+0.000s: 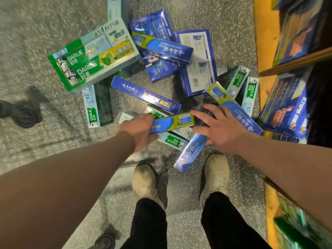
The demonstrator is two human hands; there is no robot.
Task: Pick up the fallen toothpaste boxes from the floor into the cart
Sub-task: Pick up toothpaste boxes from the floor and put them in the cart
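Observation:
Several toothpaste boxes lie scattered on the speckled floor [45, 24]. My left hand [138, 131] is shut on a slim blue and yellow-green box [173, 123], held above the pile. My right hand [220, 128] hovers open with fingers spread, just right of that box and over a long blue box [239, 112]. A large green Darlie multipack [93, 56] lies at upper left. Another long blue box [143, 94] lies in the middle, and a blue box [190, 153] rests by my right shoe. No cart body shows.
A wooden shelf unit [265, 51] with blue boxed goods stands along the right side. Black caster wheels show at the left edge [23, 114] and at the bottom [106, 241]. My two beige shoes [145, 180] stand just below the pile.

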